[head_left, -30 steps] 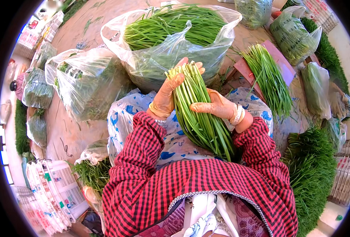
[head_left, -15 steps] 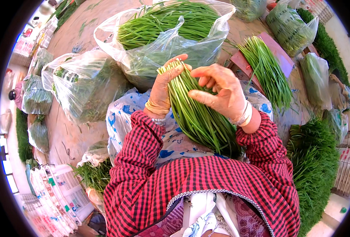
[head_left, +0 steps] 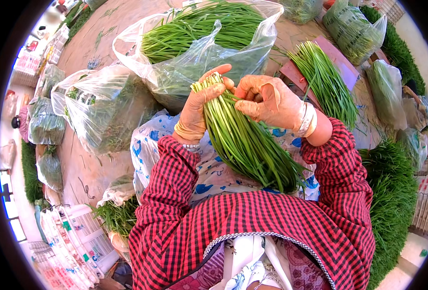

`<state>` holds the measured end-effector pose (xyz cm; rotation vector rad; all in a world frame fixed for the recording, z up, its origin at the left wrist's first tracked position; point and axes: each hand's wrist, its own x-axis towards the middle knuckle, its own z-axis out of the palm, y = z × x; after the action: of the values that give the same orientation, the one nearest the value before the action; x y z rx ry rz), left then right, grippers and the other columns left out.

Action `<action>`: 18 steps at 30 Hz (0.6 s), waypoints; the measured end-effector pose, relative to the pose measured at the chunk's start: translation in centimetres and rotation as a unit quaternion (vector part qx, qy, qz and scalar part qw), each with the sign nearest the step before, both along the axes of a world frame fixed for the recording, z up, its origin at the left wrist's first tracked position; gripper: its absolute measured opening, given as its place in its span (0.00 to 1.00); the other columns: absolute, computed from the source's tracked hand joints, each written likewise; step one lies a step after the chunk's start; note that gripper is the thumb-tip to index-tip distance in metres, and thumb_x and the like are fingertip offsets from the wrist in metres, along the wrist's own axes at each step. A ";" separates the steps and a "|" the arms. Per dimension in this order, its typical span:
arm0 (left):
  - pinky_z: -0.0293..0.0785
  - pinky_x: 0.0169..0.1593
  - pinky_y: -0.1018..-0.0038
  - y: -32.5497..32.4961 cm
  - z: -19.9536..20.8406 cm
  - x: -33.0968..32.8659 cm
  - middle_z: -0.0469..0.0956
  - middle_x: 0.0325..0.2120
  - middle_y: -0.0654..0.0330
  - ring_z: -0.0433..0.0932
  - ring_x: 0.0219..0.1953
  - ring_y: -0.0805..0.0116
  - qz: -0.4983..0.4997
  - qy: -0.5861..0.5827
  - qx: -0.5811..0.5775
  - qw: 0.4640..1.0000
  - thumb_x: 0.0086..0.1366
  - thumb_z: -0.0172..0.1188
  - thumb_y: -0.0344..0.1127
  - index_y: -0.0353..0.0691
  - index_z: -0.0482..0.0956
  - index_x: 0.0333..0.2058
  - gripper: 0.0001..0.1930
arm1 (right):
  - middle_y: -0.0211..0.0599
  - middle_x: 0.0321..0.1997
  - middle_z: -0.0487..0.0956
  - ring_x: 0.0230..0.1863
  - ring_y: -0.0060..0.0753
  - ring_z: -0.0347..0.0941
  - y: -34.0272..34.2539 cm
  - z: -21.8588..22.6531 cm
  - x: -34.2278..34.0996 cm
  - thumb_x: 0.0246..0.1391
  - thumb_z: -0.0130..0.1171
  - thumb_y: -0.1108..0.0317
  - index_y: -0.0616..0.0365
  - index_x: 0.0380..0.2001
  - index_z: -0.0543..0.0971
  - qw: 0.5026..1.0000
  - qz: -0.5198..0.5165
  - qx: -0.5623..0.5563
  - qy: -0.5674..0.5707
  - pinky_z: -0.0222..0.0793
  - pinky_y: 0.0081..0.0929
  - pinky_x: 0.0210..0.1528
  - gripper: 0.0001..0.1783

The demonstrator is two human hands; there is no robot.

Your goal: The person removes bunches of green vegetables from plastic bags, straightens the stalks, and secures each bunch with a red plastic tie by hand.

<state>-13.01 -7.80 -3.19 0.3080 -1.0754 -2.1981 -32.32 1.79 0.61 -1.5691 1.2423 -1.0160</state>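
Observation:
A thick bunch of garlic chives (head_left: 245, 145) slants across my lap, pale cut ends up and dark green tips toward the lower right. My left hand (head_left: 193, 112), in a thin glove, is wrapped round it just below the pale ends. At the bunch's right side, my gloved right hand (head_left: 278, 102) is closed with thumb and fingertips pinched together; whatever lies in the pinch is too small to make out. Beneath the bunch, white plastic with blue prints (head_left: 149, 140) covers my lap.
Ahead stands a big clear bag (head_left: 214, 70) stuffed with chives, with another clear bag (head_left: 110, 108) to its left. More chives (head_left: 327, 82) lie on a pinkish board (head_left: 342, 63) at the right. A tall green heap (head_left: 390, 208) rises beside my right arm; folded printed sacks (head_left: 81, 237) sit lower left.
My right hand's fingers have gone from spread to pinched, and its wrist and forearm have shifted right and up. My left hand keeps its hold on the bunch.

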 end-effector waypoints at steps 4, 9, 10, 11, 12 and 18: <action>0.79 0.50 0.72 -0.4 -0.4 -0.1 0.80 0.41 0.62 0.81 0.44 0.68 -0.005 -0.002 0.006 1.000 0.62 0.64 0.30 0.34 0.64 0.65 0.33 | 0.36 0.26 0.78 0.28 0.30 0.76 -0.2 1.3 -0.7 0.55 0.64 0.67 0.61 0.39 0.78 0.991 0.002 -0.076 0.107 0.72 0.31 0.33 0.11; 0.77 0.52 0.72 -0.1 0.2 0.0 0.79 0.42 0.64 0.80 0.44 0.69 -0.019 0.006 -0.013 1.000 0.60 0.65 0.28 0.34 0.63 0.66 0.36 | 0.41 0.30 0.81 0.32 0.44 0.78 -1.1 2.0 -1.4 0.57 0.61 0.65 0.58 0.37 0.82 0.995 0.044 -0.043 0.082 0.74 0.36 0.36 0.09; 0.77 0.53 0.71 -0.1 0.4 0.0 0.79 0.42 0.64 0.80 0.44 0.68 -0.023 -0.006 -0.020 1.000 0.60 0.66 0.27 0.34 0.62 0.66 0.36 | 0.40 0.31 0.81 0.32 0.44 0.78 -1.5 1.9 -1.6 0.57 0.61 0.65 0.58 0.38 0.82 0.982 0.026 -0.130 0.136 0.74 0.36 0.36 0.09; 0.77 0.53 0.71 0.0 0.8 0.0 0.79 0.42 0.64 0.80 0.44 0.68 -0.026 -0.017 -0.026 0.999 0.59 0.66 0.26 0.35 0.62 0.67 0.37 | 0.40 0.32 0.81 0.33 0.43 0.78 -1.9 1.6 -1.7 0.58 0.61 0.66 0.58 0.38 0.82 0.958 0.007 -0.214 0.188 0.73 0.35 0.37 0.09; 0.76 0.53 0.71 0.1 1.1 -0.1 0.79 0.42 0.64 0.80 0.45 0.67 -0.029 -0.029 -0.032 0.999 0.59 0.66 0.26 0.35 0.62 0.67 0.37 | 0.39 0.33 0.81 0.34 0.43 0.78 -2.1 1.5 -1.7 0.59 0.61 0.66 0.58 0.39 0.81 0.925 -0.011 -0.297 0.239 0.73 0.35 0.37 0.08; 0.77 0.50 0.72 -0.2 1.3 -0.2 0.79 0.40 0.63 0.80 0.44 0.67 -0.059 -0.040 -0.035 0.997 0.57 0.65 0.24 0.34 0.64 0.66 0.37 | 0.43 0.44 0.81 0.42 0.50 0.78 -1.7 3.2 -1.7 0.62 0.52 0.69 0.58 0.37 0.81 0.842 -0.036 -0.357 0.403 0.75 0.39 0.46 0.09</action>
<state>-13.16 -8.04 -1.92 0.3096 -1.2399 -2.2630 -33.97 0.14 3.86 -2.7446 1.5581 -0.9355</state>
